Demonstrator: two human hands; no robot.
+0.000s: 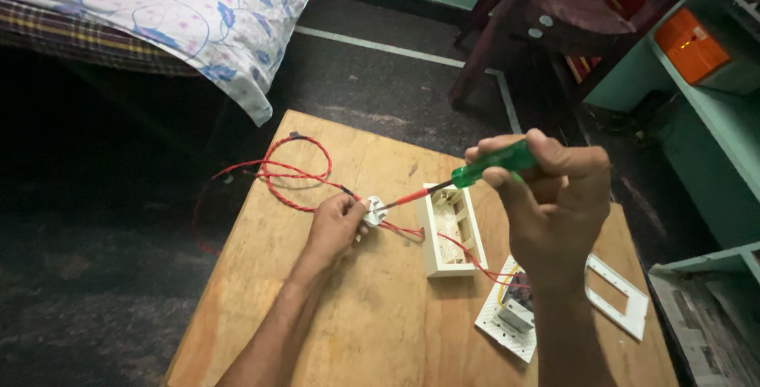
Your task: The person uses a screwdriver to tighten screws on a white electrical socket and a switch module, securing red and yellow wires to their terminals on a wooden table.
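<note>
Green and translucent, the screwdriver [475, 172] handle sits in my right hand [546, 197], fingers wrapped shut around it, its red-sleeved shaft angled down to a small white plug [374, 211]. My left hand [336, 225] pinches that plug just above the plywood surface [356, 324], twisted red wire [289, 173] trailing away toward the white switch box [447, 233].
</note>
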